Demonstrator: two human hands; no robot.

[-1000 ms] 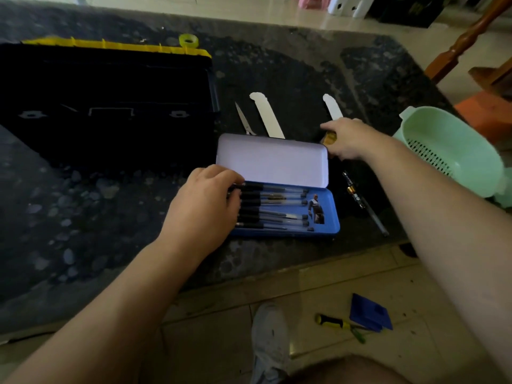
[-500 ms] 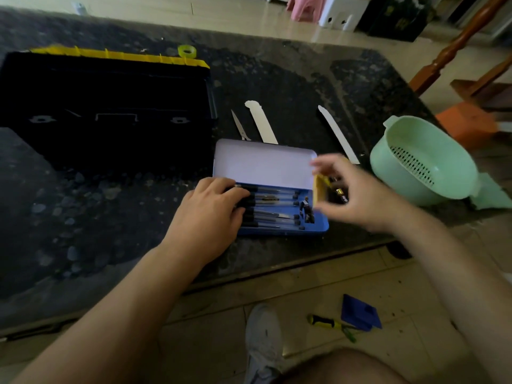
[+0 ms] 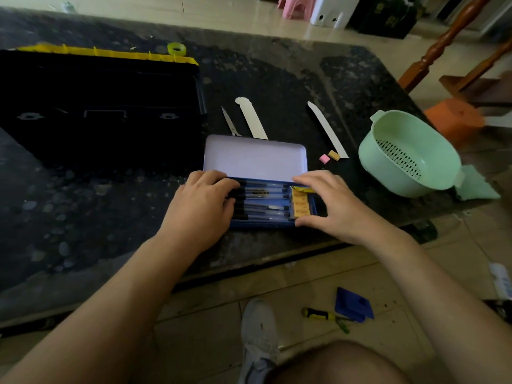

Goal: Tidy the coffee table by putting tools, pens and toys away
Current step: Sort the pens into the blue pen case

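An open blue pencil case [image 3: 255, 157] lies near the table's front edge, with several black pens [image 3: 263, 201] side by side in its tray. My left hand [image 3: 199, 206] lies over the tray's left end, fingers on the pens, holding the case down. My right hand [image 3: 332, 209] pinches a yellow-orange block [image 3: 300, 204] between thumb and forefinger. The block sits in the tray's right end. Two small erasers, one pink [image 3: 324, 158] and one orange [image 3: 333, 154], lie on the table right of the lid.
A black toolbox [image 3: 99, 106] with a yellow edge fills the left of the dark stone table [image 3: 83, 223]. Scissors [image 3: 230, 121] and two white strips [image 3: 252, 117] lie behind the case. A green colander [image 3: 410, 153] stands at the right. A screwdriver [image 3: 318, 314] is on the floor.
My right hand came back from the far right of the table with the yellow-orange block and set it into the right end of the case. My left hand stayed on the pens.
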